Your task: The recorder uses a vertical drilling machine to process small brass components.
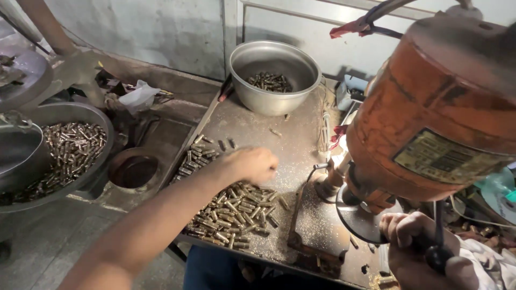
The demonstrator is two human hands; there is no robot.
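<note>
Metal workshop: orange drill press (430, 113), brass parts (236, 212), shavings-strewn bench (301, 145).

Steel bowl (274, 78) of small parts, grey basin (80, 115), white rag (138, 96)
</note>
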